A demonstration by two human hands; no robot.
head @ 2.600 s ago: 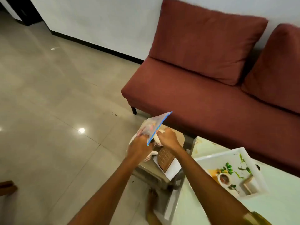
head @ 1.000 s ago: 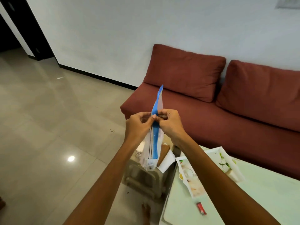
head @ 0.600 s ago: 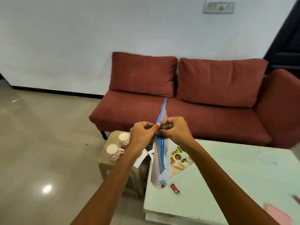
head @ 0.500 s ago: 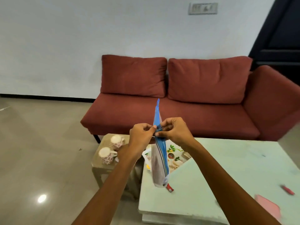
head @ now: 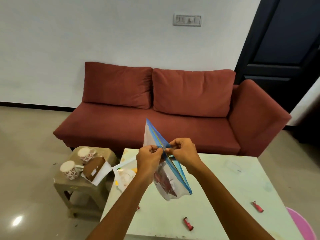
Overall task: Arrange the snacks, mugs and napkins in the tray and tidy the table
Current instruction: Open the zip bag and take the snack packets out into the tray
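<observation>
A clear zip bag with a blue seal strip and red snacks inside hangs over the pale green table. My left hand and my right hand both pinch its blue strip, fingertips almost touching. The white tray with a printed base lies at the table's left edge, partly hidden behind my left arm. Two flowered mugs stand on a low beige stool left of the table, beside a brown box on white napkins. Red wrapped snacks lie on the table.
A red sofa runs along the wall behind the table. A dark door stands at the right. Something pink and round shows at the table's lower right corner. Tiled floor lies to the left.
My view has swung right and up from the stool to the table and sofa. Both hands lifted the bag off the stool and carried it over the table; it now tilts diagonally.
</observation>
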